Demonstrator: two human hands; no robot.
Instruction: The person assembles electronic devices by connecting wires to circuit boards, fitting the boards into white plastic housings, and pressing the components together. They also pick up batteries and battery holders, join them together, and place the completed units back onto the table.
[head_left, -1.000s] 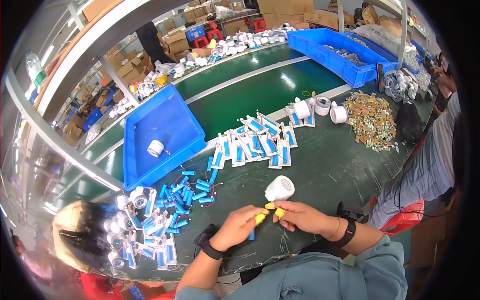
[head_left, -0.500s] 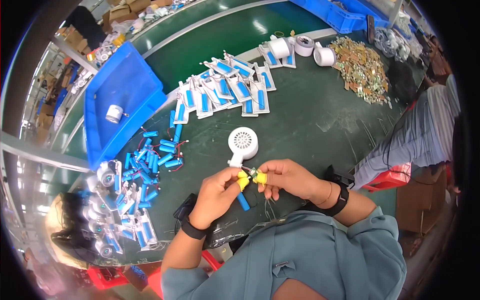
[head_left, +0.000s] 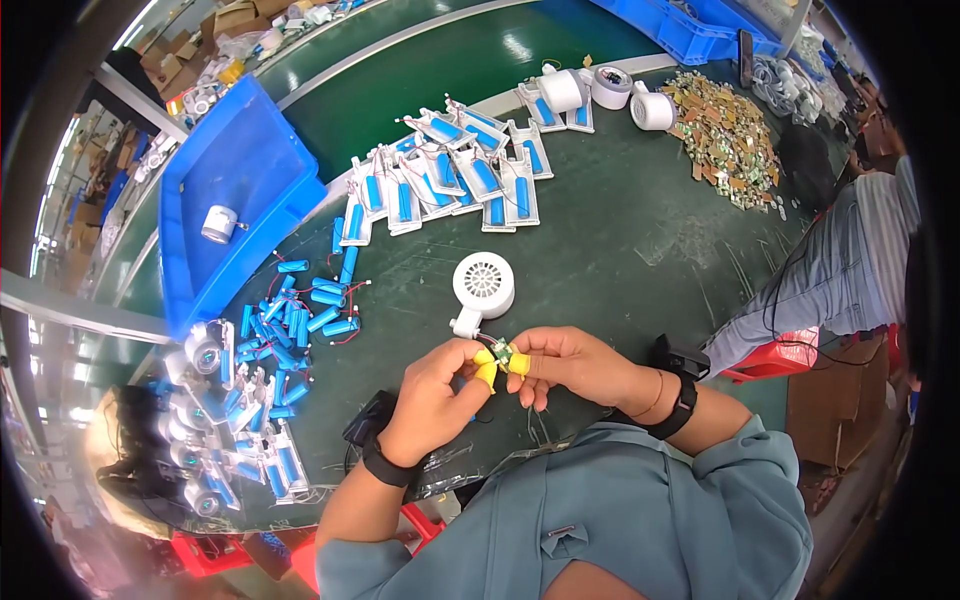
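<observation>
Yellow finger covers sit on fingertips of both my hands. Between them is a small green circuit board, joined by thin wires to a white round fan head that lies on the bench with its slotted grille up. My left hand is closed, thumb and finger pinching the board's left side or its wires; I cannot tell which. Closed on the board's right side is my right hand. A blue battery under my left hand is nearly all hidden. Loose dark wires hang below my right fingers.
Blue batteries with leads lie scattered at left, near a blue bin. White casings with batteries are piled beyond the fan head. Far right are a heap of small circuit boards and a person's leg.
Both hands have drawn closer together around the board, which has moved slightly left and down. The blue battery, visible before, is now mostly covered by my left hand.
</observation>
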